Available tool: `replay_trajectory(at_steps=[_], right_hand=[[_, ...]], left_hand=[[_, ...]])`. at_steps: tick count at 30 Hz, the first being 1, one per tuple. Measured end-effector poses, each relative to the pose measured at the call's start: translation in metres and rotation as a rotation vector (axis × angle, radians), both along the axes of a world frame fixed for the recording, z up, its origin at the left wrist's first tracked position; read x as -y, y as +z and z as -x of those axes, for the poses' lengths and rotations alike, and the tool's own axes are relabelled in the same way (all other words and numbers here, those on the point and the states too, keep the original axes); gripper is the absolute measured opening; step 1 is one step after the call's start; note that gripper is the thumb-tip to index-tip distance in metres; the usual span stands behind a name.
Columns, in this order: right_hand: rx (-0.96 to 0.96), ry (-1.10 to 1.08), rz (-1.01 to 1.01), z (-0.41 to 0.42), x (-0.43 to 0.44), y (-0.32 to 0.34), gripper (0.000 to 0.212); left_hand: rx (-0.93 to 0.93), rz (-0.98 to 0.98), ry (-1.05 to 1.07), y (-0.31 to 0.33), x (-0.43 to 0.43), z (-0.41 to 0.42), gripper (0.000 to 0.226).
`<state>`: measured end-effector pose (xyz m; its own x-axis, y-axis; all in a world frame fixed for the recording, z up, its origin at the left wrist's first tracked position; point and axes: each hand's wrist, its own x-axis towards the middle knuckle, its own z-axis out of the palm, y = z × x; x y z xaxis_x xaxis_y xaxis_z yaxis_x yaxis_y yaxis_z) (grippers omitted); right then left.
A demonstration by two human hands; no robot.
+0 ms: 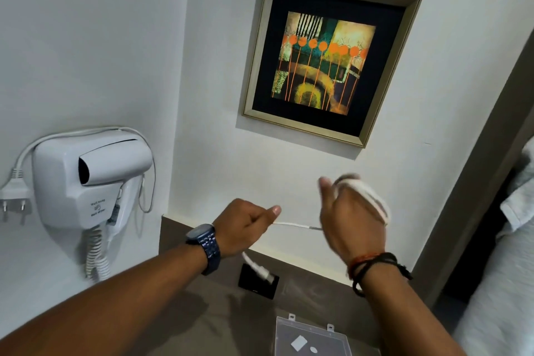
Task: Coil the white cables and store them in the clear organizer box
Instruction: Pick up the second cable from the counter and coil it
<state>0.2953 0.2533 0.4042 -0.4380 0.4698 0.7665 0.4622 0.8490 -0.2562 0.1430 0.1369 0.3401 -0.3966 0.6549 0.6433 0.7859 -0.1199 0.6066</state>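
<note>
A white cable (291, 224) stretches between both hands in front of the wall. My left hand (245, 228) pinches it, and its plug end (261, 269) dangles below the fist. My right hand (351, 217) is raised and blurred, with several white loops (372, 196) wound around its fingers. The clear organizer box (313, 339) lies on the brown table at the bottom, lid shut, with small white pieces showing inside.
A small black object (258, 282) sits on the brown table (208, 312) near the wall. A wall-mounted hair dryer (89, 182) with a coiled cord hangs at left. A framed picture (329, 61) hangs above. White bedding (508, 283) is at right.
</note>
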Motion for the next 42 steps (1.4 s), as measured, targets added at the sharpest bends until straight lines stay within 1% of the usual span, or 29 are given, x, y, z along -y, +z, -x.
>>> replay_trajectory(at_steps=[1,2,3,5,6,8,9,10,11,12,13,14,15,16,17,18,19,21,23,25,27,29,30,31,33,35,37,39,42], right_hand=[[0.238,-0.004,0.055,-0.001,0.001,-0.01,0.067],[0.398,0.082,0.193,-0.003,0.004,-0.017,0.077],[0.503,0.236,0.39,-0.004,0.009,-0.021,0.082],[0.58,0.632,0.779,-0.007,0.023,-0.022,0.08],[0.564,0.85,0.964,-0.008,0.03,-0.019,0.075],[0.391,1.304,1.284,-0.01,0.045,-0.003,0.06],[0.246,1.483,1.355,-0.011,0.051,0.007,0.052],[0.073,1.597,1.355,-0.012,0.055,0.017,0.043],[-0.105,1.636,1.316,-0.012,0.058,0.026,0.036],[-0.275,1.604,1.246,-0.01,0.058,0.033,0.029],[-0.425,1.489,1.135,-0.007,0.057,0.037,0.023],[-0.541,1.281,0.978,-0.003,0.055,0.039,0.021],[-0.628,1.003,0.79,0.001,0.051,0.037,0.019],[-0.676,0.717,0.583,0.005,0.045,0.033,0.016],[-0.678,0.487,0.402,0.009,0.038,0.028,0.013],[-0.614,0.341,0.258,0.011,0.03,0.022,0.012],[-0.489,0.247,0.144,0.011,0.024,0.014,0.016],[-0.127,0.111,-0.011,0.008,0.016,-0.004,0.037],[0.205,0.062,-0.078,0.005,0.014,-0.02,0.056],[0.4,0.144,0.035,0.003,0.014,-0.03,0.062],[0.478,0.324,0.313,0.002,0.015,-0.032,0.066],[0.458,0.542,0.658,-0.001,0.015,-0.031,0.067],[0.43,0.649,0.829,-0.003,0.015,-0.029,0.063],[0.402,0.744,0.968,-0.005,0.015,-0.028,0.058],[0.345,0.89,1.167,-0.007,0.017,-0.023,0.045],[0.292,1.007,1.321,-0.007,0.018,-0.02,0.036],[0.232,1.116,1.436,-0.006,0.019,-0.017,0.031],[0.183,1.226,1.496,-0.007,0.02,-0.016,0.03],[0.122,1.35,1.554,-0.007,0.019,-0.015,0.03]], left_hand=[[-0.019,-0.027,0.036,0.005,0.002,0.003,0.068],[-0.023,-0.056,0.076,0.01,0.003,0.008,0.066],[-0.008,-0.089,0.113,0.014,0.004,0.014,0.063],[0.063,-0.146,0.181,0.019,0.005,0.025,0.06],[0.109,-0.16,0.202,0.02,0.004,0.029,0.059],[0.222,-0.157,0.179,0.017,0.002,0.029,0.06],[0.274,-0.142,0.138,0.013,0.0,0.025,0.06],[0.304,-0.118,0.092,0.01,-0.002,0.018,0.06],[0.31,-0.089,0.045,0.006,-0.003,0.011,0.058],[0.298,-0.061,-0.003,0.003,-0.005,0.003,0.056],[0.266,-0.038,-0.044,0.001,-0.006,-0.005,0.053],[0.209,-0.017,-0.067,0.001,-0.006,-0.013,0.05],[0.138,0.006,-0.079,0.002,-0.005,-0.019,0.046],[0.071,0.029,-0.082,0.003,-0.005,-0.024,0.043],[0.015,0.053,-0.079,0.006,-0.004,-0.028,0.04],[-0.034,0.078,-0.069,0.008,-0.004,-0.03,0.037],[-0.085,0.101,-0.052,0.01,-0.002,-0.031,0.034],[-0.204,0.14,-0.012,0.012,0.002,-0.028,0.032],[-0.301,0.135,0.009,0.014,0.006,-0.023,0.034],[-0.357,0.082,0.013,0.015,0.009,-0.019,0.034],[-0.371,0.035,0.007,0.015,0.013,-0.015,0.033],[-0.318,0.0,-0.007,0.015,0.016,-0.01,0.029],[-0.254,-0.023,-0.017,0.015,0.018,-0.009,0.025],[-0.177,-0.054,-0.027,0.015,0.019,-0.009,0.021],[-0.037,-0.119,-0.052,0.015,0.02,-0.013,0.016],[0.072,-0.153,-0.072,0.015,0.018,-0.021,0.017],[0.132,-0.157,-0.076,0.014,0.016,-0.03,0.025],[0.142,-0.148,-0.086,0.012,0.012,-0.039,0.032],[0.151,-0.169,-0.094,0.013,0.007,-0.053,0.036]])
